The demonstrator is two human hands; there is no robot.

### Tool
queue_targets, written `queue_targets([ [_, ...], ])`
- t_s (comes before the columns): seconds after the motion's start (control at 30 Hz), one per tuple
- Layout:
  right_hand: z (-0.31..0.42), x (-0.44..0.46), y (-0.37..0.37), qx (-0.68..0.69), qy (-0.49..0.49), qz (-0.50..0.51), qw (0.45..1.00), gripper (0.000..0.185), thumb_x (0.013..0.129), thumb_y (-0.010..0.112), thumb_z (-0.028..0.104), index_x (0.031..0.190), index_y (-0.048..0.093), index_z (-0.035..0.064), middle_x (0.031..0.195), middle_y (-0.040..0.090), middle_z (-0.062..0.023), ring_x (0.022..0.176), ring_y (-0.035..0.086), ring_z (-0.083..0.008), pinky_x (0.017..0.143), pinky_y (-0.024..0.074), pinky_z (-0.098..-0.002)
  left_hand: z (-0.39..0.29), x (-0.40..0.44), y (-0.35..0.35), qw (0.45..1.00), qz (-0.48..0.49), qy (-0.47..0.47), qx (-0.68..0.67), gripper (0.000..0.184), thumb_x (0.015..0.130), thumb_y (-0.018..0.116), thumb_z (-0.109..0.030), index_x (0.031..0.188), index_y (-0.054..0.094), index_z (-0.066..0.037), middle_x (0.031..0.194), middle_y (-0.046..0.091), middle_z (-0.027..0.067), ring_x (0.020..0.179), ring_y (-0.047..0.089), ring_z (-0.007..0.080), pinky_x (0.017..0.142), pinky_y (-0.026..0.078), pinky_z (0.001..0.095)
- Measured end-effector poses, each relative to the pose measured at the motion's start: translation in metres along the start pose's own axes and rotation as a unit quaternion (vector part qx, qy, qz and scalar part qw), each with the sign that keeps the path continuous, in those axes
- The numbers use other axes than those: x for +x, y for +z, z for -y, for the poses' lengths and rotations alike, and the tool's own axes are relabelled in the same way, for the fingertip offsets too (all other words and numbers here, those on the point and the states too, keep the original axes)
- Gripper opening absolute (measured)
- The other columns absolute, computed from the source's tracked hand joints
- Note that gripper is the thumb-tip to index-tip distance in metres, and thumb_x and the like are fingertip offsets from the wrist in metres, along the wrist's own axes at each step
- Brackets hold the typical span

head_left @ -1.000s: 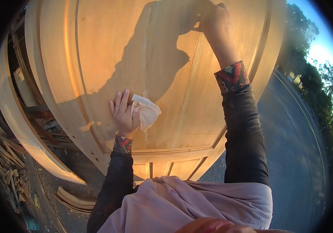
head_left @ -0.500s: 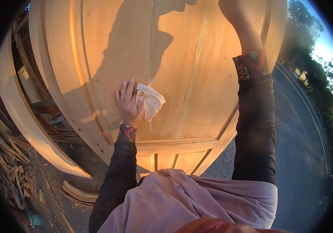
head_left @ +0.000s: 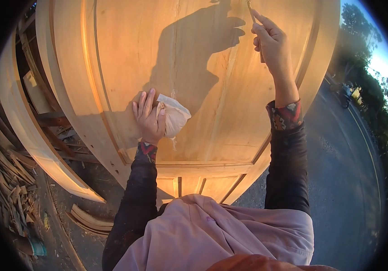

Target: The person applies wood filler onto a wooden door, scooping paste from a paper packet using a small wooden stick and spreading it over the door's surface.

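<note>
A large panelled wooden door fills the middle of the view, with pale streaks along its joints. My left hand rests against it at the lower left, fingers up, thumb clamped over a crumpled whitish bag. What the bag contains is hidden. Higher up at the right, my right hand is closed around a thin tool with a slim handle. Its upper end lies near the top edge of the view, too small to name. My arms and head cast a shadow on the door.
Another curved-looking wooden frame stands at the left. Scrap wood strips are heaped on the ground, with bent-looking boards near my left elbow. On the right runs a paved road with a vehicle and trees.
My right hand has come down and left from the top edge, bringing the thin tool into view. The left hand and bag have barely shifted. A vehicle now shows on the road.
</note>
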State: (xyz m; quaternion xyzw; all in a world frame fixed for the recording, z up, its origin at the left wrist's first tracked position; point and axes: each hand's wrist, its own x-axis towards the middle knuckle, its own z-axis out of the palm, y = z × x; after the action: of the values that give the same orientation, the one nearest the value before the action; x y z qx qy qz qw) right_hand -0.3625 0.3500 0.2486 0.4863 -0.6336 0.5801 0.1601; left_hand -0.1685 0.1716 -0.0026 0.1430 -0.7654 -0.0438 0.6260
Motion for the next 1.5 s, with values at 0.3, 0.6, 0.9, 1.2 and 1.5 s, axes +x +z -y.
queue_targets([
  [0.3, -0.009, 0.011, 0.028, -0.285, -0.171, -0.11, 0.937, 0.035, 0.09, 0.052, 0.014, 0.124, 0.059, 0.0182, 0.081, 0.059, -0.0072, 0.063, 0.057, -0.0174, 0.059, 0.048, -0.0281, 0.0, -0.001, 0.001, 1.0, -0.006, 0.0, 0.0, 0.026, 0.087, 0.048, -0.021, 0.084, 0.065, -0.002, 0.136, 0.049, 0.0097, 0.132, 0.035, 0.0304, 0.11, 0.012, 0.0488],
  [0.6, -0.016, -0.002, 0.037, -0.384, -0.23, -0.108, 0.887, 0.041, 0.088, 0.052, 0.009, 0.127, 0.055, 0.0184, 0.08, 0.058, -0.0099, 0.066, 0.059, -0.0235, 0.06, 0.0493, -0.0329, 0.001, 0.0, 0.001, 1.0, -0.003, -0.002, 0.003, 0.026, 0.087, 0.049, -0.021, 0.082, 0.065, -0.001, 0.136, 0.049, 0.011, 0.132, 0.035, 0.0317, 0.11, 0.011, 0.0487],
  [0.9, 0.003, 0.017, 0.005, -0.066, -0.105, -0.052, 0.991, 0.037, 0.087, 0.055, 0.009, 0.123, 0.055, 0.0002, 0.079, 0.06, -0.0068, 0.065, 0.056, -0.0141, 0.055, 0.0454, -0.0282, 0.002, 0.0, 0.0, 1.0, -0.002, 0.009, 0.002, 0.026, 0.086, 0.049, -0.02, 0.084, 0.066, 0.0, 0.136, 0.048, 0.0106, 0.133, 0.034, 0.031, 0.111, 0.011, 0.0467],
  [1.2, -0.018, 0.024, 0.019, -0.294, -0.221, -0.138, 0.92, 0.03, 0.089, 0.054, 0.014, 0.118, 0.063, 0.016, 0.08, 0.061, -0.0068, 0.066, 0.06, -0.0196, 0.06, 0.0488, -0.0296, 0.0, 0.001, -0.001, 1.0, -0.001, 0.006, -0.011, 0.025, 0.086, 0.049, -0.019, 0.081, 0.064, 0.0, 0.136, 0.049, 0.0111, 0.132, 0.035, 0.0306, 0.111, 0.01, 0.0458],
  [1.5, -0.01, -0.004, 0.042, -0.328, -0.231, -0.085, 0.912, 0.035, 0.085, 0.054, 0.006, 0.119, 0.057, 0.0007, 0.083, 0.058, -0.0143, 0.067, 0.057, -0.0225, 0.056, 0.0463, -0.033, 0.001, 0.0, 0.002, 1.0, 0.0, 0.0, -0.001, 0.027, 0.086, 0.049, -0.021, 0.081, 0.065, 0.0, 0.135, 0.049, 0.0114, 0.132, 0.035, 0.0308, 0.111, 0.009, 0.0462],
])
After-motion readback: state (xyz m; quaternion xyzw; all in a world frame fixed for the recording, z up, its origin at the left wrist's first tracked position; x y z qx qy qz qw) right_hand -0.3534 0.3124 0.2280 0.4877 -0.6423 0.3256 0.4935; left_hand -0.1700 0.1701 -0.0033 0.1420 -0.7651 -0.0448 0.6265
